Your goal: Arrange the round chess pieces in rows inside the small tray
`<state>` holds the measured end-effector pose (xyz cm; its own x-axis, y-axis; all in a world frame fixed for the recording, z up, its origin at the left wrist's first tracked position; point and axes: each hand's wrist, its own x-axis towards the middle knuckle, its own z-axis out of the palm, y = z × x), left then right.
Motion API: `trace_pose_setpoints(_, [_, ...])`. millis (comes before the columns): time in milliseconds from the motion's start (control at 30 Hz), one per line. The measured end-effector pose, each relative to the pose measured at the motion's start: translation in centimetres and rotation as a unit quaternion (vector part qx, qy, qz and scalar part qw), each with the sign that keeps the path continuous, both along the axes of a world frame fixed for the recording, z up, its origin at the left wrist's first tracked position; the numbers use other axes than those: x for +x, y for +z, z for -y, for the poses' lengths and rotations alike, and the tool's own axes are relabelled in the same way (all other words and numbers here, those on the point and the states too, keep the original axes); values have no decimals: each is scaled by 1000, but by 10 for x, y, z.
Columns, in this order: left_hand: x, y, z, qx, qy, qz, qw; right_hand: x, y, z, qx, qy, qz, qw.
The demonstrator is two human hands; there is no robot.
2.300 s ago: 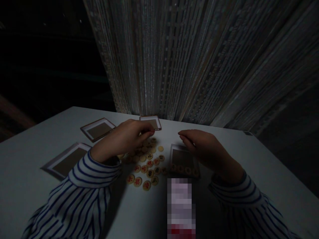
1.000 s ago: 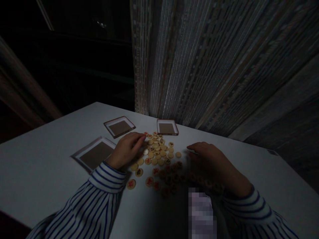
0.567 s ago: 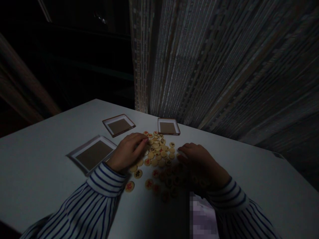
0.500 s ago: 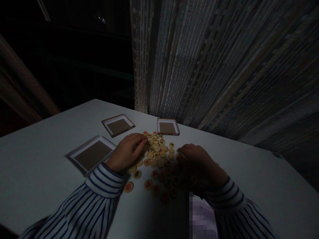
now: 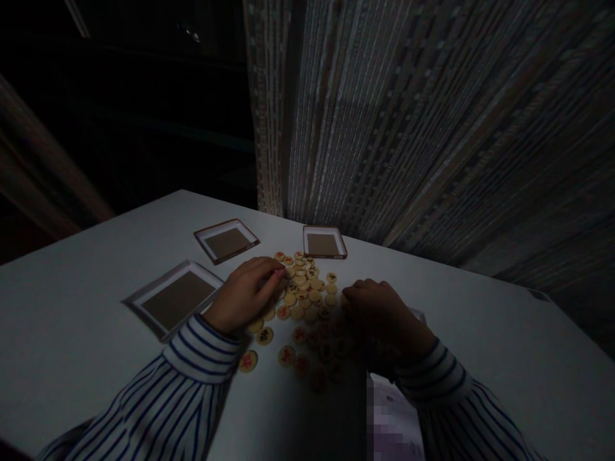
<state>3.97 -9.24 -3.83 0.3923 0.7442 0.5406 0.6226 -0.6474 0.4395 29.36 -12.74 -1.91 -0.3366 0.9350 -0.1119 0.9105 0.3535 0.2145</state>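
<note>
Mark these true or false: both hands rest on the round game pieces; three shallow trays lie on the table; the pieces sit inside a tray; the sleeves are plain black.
1. Both the left hand and right hand rest on the round game pieces: true.
2. Three shallow trays lie on the white table: true.
3. The pieces sit inside a tray: false, they lie loose on the table.
4. The sleeves are plain black: false, the striped sleeves are white and blue.

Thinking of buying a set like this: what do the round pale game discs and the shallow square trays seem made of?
Round pale game discs: probably wood or plastic, smooth, with red or black painted characters. Shallow square trays: likely cardboard, with a matte brown base and white rim. Dim light leaves both uncertain.
</note>
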Motion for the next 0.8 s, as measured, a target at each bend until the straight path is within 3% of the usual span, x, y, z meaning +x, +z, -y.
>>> trace_pose_setpoints(267, [0, 0, 0, -4, 1, 9, 1000, 0, -4, 0, 25, 18, -12, 999])
trace_pose_setpoints(800, [0, 0, 1, -8, 7, 4, 1000, 0, 11, 0, 29, 17, -82, 996])
